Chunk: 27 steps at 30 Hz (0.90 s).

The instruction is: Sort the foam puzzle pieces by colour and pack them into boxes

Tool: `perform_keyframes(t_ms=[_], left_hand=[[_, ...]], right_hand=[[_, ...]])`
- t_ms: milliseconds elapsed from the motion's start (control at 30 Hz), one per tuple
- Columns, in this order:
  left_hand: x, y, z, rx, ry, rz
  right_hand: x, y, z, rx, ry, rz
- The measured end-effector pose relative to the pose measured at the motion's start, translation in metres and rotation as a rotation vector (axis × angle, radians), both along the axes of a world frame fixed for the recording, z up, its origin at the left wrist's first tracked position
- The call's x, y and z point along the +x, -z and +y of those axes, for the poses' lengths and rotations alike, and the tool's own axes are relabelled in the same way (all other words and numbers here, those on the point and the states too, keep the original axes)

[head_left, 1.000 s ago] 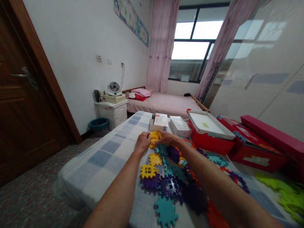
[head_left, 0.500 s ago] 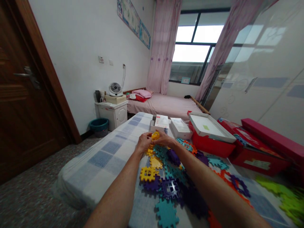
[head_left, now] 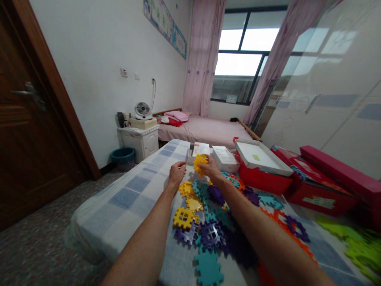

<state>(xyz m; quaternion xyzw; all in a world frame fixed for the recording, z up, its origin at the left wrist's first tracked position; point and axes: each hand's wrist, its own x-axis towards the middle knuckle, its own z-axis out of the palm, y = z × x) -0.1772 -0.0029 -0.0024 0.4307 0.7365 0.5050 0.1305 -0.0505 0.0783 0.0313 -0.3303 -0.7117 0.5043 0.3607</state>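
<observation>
A yellow toothed building block (head_left: pixel 200 163) is held up above the bed in my right hand (head_left: pixel 212 167), whose fingers grip its right side. My left hand (head_left: pixel 177 173) is closed a little to the left, apart from that block. Its fingers are curled, and I cannot see whether anything is inside them. Below the hands lie yellow interlocking pieces (head_left: pixel 183 217), one with a window grid. Purple window pieces (head_left: pixel 212 234) and teal toothed pieces (head_left: pixel 208 267) are spread nearer to me, partly under my right forearm.
White boxes (head_left: pixel 225 158) stand beyond the hands. To the right are a red box with a white lid (head_left: pixel 258 158) and another red box (head_left: pixel 320 194). Orange pieces (head_left: pixel 275 216) and lime green pieces (head_left: pixel 348 242) lie at right on the checked bedspread (head_left: pixel 133 202).
My hands have parted. The right hand has raised the yellow block slightly, while the left has let go of it and drawn back a little to the left.
</observation>
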Motion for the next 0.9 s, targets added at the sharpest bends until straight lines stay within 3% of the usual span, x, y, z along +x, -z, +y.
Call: perform_keyframes(t_ms=[133, 267, 467, 667, 900], left_hand=[[0.006, -0.008, -0.012, -0.092, 0.004, 0.210], [0.019, -0.014, -0.023, -0.199, 0.053, 0.412], [0.031, -0.009, -0.024, -0.307, 0.031, 0.575], [0.032, -0.008, -0.023, -0.340, -0.039, 0.557], [0.016, -0.013, -0.021, -0.248, -0.118, 0.334]], right_hand=[[0.022, -0.020, -0.010, -0.039, -0.131, 0.009], [0.043, -0.017, -0.025, 0.034, -0.325, -0.133], [0.059, -0.007, -0.030, 0.098, -0.214, -0.270], [0.063, -0.014, -0.039, 0.114, -0.203, -0.262], [0.051, -0.011, -0.054, 0.016, -0.480, -0.157]])
